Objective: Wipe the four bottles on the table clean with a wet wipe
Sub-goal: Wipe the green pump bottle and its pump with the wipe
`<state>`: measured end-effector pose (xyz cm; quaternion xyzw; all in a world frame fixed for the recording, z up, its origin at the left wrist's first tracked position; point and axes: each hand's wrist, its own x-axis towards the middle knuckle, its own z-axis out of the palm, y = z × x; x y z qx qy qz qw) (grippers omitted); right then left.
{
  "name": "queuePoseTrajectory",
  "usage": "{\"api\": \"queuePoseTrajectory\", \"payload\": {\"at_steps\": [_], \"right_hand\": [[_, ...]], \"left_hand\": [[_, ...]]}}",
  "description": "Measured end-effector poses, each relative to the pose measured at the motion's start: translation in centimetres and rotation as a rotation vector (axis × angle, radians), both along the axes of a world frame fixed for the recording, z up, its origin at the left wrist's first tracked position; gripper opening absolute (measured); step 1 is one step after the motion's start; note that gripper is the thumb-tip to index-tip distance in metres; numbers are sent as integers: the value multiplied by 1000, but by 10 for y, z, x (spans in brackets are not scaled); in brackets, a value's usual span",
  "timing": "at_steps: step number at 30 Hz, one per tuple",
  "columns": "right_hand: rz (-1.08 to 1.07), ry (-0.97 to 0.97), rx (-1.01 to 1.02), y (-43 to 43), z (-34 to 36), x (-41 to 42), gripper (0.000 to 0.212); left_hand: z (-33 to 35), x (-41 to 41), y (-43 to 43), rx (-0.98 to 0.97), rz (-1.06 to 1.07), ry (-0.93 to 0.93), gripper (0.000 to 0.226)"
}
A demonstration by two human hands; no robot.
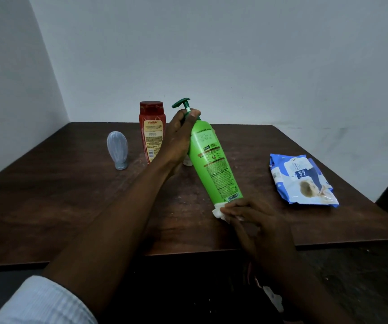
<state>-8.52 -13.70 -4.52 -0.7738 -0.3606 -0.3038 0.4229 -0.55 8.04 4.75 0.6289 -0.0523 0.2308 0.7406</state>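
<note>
My left hand [180, 134] grips the neck of a green pump bottle [211, 157], which is tilted with its base toward me above the table. Against that base my right hand [251, 213] presses a white wet wipe [218, 210], fingers curled round it. A red bottle [152, 132] stands upright at the back, and a grey upside-down tube bottle [118, 149] stands to its left. A small whitish bottle [187, 161] is mostly hidden behind my left hand and the green bottle.
A blue and white pack of wet wipes [301, 181] lies on the right part of the dark wooden table [71, 206]. Grey walls meet in a corner behind the table. A white scrap [273, 298] lies below the table's front edge.
</note>
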Motion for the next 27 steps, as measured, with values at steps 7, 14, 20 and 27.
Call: {"api": "queuePoseTrajectory", "payload": {"at_steps": [7,14,20,27], "right_hand": [[-79,285,170,-11,13,7,20],[-111,314,161,-13,15,2,21],[-59,-30,-36,-14,4,-1,29],[20,10,-17,-7,20,14,28]], "left_hand": [[-9,-4,10,-79,29,-16,24],[-17,-6,7,-144,29,-77,14],[-20,-5,9,-198,-48,-93,17],[-23,-5,15,-250,-102,-97,23]]}}
